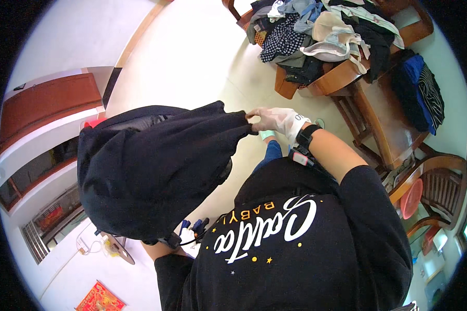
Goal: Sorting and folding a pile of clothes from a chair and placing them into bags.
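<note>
A large black garment [150, 166] of soft cloth hangs spread out in front of me, left of centre; its exact kind cannot be told. My right hand [280, 120], in a whitish glove, is closed on the narrow end at the garment's right edge, fingertips pinching the cloth. A black strap with a small device [302, 147] circles my right wrist. My left forearm [158, 250] reaches up from below toward the garment's lower edge. The cloth covers my left hand, so its fingers are hidden. Along the garment's top, a greyish inner side [140, 123] shows.
A heap of mixed clothes [316, 39] covers a wooden chair at the upper right. Dark and blue clothes [419, 93] lie beside it, near another wooden chair [443, 186]. A pink basin [411, 198] stands at the right. Reddish-brown cabinetry [52, 106] lines the left.
</note>
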`<state>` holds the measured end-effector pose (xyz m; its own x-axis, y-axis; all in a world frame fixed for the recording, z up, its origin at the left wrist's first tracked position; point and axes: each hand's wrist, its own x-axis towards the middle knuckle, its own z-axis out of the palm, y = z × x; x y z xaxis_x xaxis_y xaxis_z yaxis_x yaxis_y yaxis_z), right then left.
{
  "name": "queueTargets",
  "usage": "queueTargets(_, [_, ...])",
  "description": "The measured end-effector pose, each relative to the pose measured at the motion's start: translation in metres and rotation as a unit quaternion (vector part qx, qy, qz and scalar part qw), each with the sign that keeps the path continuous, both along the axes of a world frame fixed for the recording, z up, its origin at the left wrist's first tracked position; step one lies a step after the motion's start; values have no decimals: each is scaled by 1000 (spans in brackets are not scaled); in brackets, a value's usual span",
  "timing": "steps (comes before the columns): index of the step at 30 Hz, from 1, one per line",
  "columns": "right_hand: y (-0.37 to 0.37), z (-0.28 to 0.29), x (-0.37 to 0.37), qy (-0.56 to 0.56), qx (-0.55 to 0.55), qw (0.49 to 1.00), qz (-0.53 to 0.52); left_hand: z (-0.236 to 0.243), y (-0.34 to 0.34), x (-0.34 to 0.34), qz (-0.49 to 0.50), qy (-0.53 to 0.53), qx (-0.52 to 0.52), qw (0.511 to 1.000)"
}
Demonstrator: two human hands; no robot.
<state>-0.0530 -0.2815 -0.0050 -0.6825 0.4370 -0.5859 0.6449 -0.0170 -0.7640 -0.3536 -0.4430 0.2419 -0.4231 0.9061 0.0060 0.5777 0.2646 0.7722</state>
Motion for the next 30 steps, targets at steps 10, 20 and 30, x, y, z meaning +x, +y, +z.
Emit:
queueTargets(10, [56,-90,43,172,-132,906,-363,-12,0,-1,-6,-25,4,1000])
queueTargets(20, [118,94,59,380,-243,656,-605,-54,49,16,-87,-115,22,989])
queueTargets(30, [49,251,-74,481,-15,862,-157,-112,108,94,-192,-266,39,944])
